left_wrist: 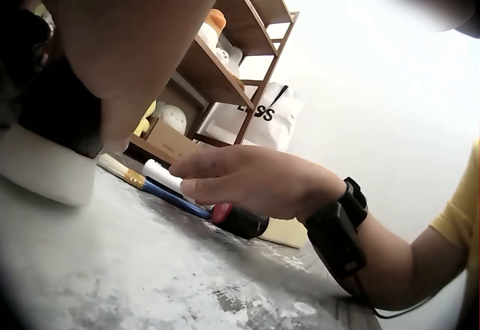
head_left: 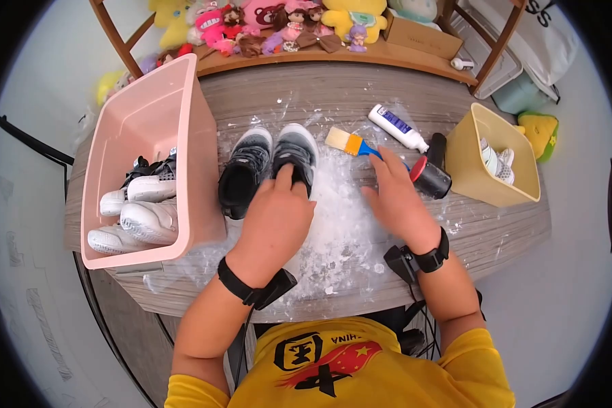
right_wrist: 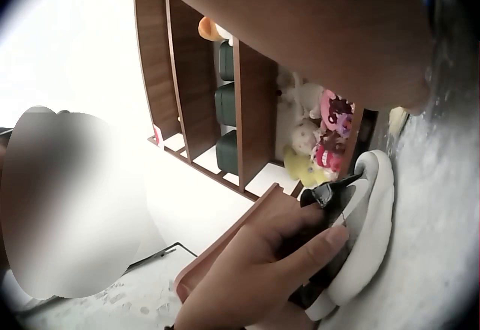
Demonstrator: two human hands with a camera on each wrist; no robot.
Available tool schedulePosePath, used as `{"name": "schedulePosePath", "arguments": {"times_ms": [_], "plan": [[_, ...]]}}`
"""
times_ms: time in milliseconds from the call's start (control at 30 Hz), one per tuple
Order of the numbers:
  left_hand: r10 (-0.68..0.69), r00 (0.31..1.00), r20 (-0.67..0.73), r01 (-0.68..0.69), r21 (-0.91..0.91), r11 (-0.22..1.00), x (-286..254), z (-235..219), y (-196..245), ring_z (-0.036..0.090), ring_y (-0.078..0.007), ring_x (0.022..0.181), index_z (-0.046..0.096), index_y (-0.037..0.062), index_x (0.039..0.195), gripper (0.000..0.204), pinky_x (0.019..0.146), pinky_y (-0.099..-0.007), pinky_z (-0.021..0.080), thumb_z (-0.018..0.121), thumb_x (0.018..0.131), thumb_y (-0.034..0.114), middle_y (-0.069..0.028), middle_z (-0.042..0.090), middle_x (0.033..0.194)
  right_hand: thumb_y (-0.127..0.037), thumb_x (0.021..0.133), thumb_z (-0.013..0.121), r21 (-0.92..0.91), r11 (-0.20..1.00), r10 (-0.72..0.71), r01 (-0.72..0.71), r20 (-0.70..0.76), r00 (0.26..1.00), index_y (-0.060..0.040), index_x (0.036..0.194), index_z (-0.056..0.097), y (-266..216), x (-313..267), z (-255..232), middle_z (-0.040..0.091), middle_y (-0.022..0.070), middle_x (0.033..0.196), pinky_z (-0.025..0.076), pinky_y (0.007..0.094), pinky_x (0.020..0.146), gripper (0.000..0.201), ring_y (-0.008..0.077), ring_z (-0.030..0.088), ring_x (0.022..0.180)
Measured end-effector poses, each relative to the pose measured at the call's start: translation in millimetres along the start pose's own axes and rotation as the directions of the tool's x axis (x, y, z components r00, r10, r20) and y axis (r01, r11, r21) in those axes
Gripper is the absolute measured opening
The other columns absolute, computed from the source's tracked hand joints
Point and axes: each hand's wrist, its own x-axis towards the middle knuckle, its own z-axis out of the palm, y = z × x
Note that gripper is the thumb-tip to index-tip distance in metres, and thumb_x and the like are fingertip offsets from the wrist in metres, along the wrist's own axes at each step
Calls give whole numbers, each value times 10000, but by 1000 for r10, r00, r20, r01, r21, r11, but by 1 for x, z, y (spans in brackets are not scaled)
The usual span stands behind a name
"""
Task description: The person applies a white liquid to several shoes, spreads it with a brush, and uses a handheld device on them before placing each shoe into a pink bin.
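Observation:
A pair of dark grey sneakers with white soles stands on the tabletop, left sneaker (head_left: pixel 243 173) beside right sneaker (head_left: pixel 294 144). My left hand (head_left: pixel 272 221) grips the right sneaker at its opening. In the right wrist view, the thumb of that left hand (right_wrist: pixel 259 259) lies along the side of the sneaker (right_wrist: pixel 371 217), above the white sole. Over the handle of a paintbrush (head_left: pixel 352 142) hovers my right hand (head_left: pixel 402 207), fingers extended. From the left wrist view, this right hand (left_wrist: pixel 255 180) overlaps the blue brush handle (left_wrist: pixel 161 193) and a white bottle (left_wrist: pixel 159 172).
White powder marks the table (head_left: pixel 347 238). A white bottle (head_left: pixel 396 126) and a black roller-like object with a red end (head_left: pixel 432 178) lie near the right hand. A pink bin (head_left: pixel 204 149) and a yellow bin (head_left: pixel 466 166) hold shoes. Behind stands a toy shelf (head_left: pixel 279 60).

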Motion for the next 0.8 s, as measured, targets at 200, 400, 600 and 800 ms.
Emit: {"name": "schedulePosePath", "arguments": {"times_ms": [200, 400, 600, 800], "plan": [[-48, 996, 82, 63, -195, 979, 1, 0, -10, 598, -401, 985, 626, -64, 937, 215, 862, -406, 504, 693, 803, 91, -245, 552, 1190, -59, 802, 701, -34, 999, 12, -15, -84, 996, 46, 1295, 490, 15, -3, 14, 472, 220, 1370, 366, 470, 1066, 547, 392, 443, 1267], [-16, 997, 69, 37, -304, 952, 10, -14, -15, 586, -403, 891, 626, -74, 893, 188, 785, -399, 483, 710, 764, 35, -215, 581, 986, -68, 809, 690, -62, 994, 83, -92, -132, 988, -60, 1203, 587, 20, 0, 19, 582, 125, 1193, 420, 434, 928, 407, 341, 529, 1099], [-41, 997, 66, 72, -575, 815, 13, -6, -12, 623, -141, 738, 587, -57, 828, 268, 657, -268, 475, 797, 784, 103, -62, 560, 786, -82, 856, 665, 16, 998, 69, -67, -137, 988, -5, 1099, 617, 28, 3, 20, 648, 184, 1008, 492, 418, 822, 260, 367, 620, 933], [-240, 943, 231, 314, -857, 408, 11, 10, -12, 534, -52, 674, 436, 41, 1054, 447, 610, -208, 438, 796, 790, 26, -5, 486, 753, -96, 857, 686, 170, 964, 220, -204, -78, 972, -10, 1067, 640, 23, 3, 5, 655, 179, 969, 502, 429, 778, 232, 375, 629, 893]]}}
